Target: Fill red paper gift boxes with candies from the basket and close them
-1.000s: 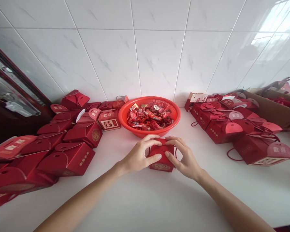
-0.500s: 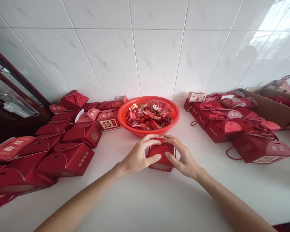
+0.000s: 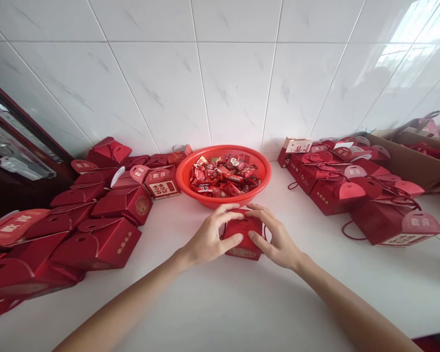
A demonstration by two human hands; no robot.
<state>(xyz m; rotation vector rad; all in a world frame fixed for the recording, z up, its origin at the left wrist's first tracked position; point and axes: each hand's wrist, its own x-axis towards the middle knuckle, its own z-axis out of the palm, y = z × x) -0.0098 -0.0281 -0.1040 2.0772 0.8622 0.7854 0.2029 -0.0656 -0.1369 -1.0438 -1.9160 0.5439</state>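
Note:
A small red paper candy box (image 3: 243, 252) with a gold print on its near face stands on the white counter in front of me. My left hand (image 3: 208, 237) grips it from the left, thumb on the near part of its top flaps and fingers at the far edge. From the other side my right hand (image 3: 279, 241) holds it the same way, fingers curled over the top. Parts of the red cord loops show at the box's sides. Just behind it is a red plastic colander (image 3: 185, 183) holding many wrapped candies (image 3: 225, 178).
Red candy boxes (image 3: 99, 244) crowd the left side of the counter (image 3: 220, 308). More boxes with cord handles (image 3: 396, 222) stand at the right, before a cardboard carton (image 3: 421, 164). A tiled wall (image 3: 238, 93) closes off the back; a dark wooden frame (image 3: 25, 122) is at far left.
Both hands keep the same grip on the candy box. The whole view has shifted very slightly; nothing else has visibly moved.

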